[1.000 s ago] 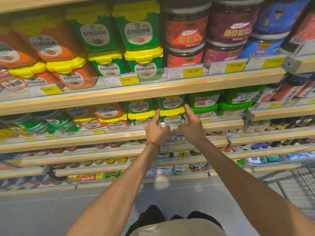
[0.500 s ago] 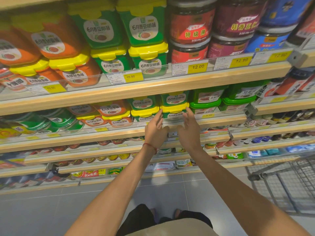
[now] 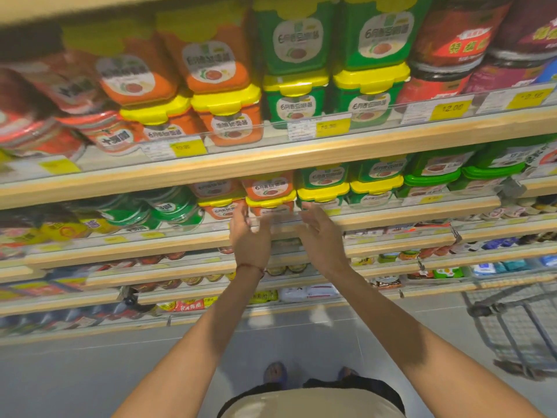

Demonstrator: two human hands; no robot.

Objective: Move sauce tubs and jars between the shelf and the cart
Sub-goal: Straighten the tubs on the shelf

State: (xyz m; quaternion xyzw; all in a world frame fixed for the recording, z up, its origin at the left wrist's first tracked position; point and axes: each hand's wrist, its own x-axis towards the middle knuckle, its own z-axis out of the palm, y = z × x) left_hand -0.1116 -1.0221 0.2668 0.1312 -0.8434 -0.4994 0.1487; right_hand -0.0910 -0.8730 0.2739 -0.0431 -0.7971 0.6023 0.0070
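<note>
Both my hands reach to the second shelf point(image 3: 391, 212), fingers apart and holding nothing. My left hand point(image 3: 248, 236) is at the left side of a stack of two orange sauce tubs with yellow lids point(image 3: 269, 194). My right hand point(image 3: 321, 236) is at that stack's right side, just below the green tubs with yellow lids point(image 3: 324, 184). The lower orange tub is partly hidden behind the shelf's clear front rail. The picture is blurred, so I cannot tell whether the fingertips touch the tubs. The wire cart point(image 3: 518, 321) stands on the floor at the right.
The top shelf point(image 3: 271, 158) holds more orange and green tubs and dark-lidded red jars point(image 3: 452, 49) behind yellow price tags. Round green-lidded jars point(image 3: 168, 206) stand left of the orange stack. Lower shelves carry small packets. Grey floor lies below.
My hands and my view have shifted left along the second shelf, from the green yellow-lidded tubs to the orange ones. The hands stay open. The picture is now motion-blurred.
</note>
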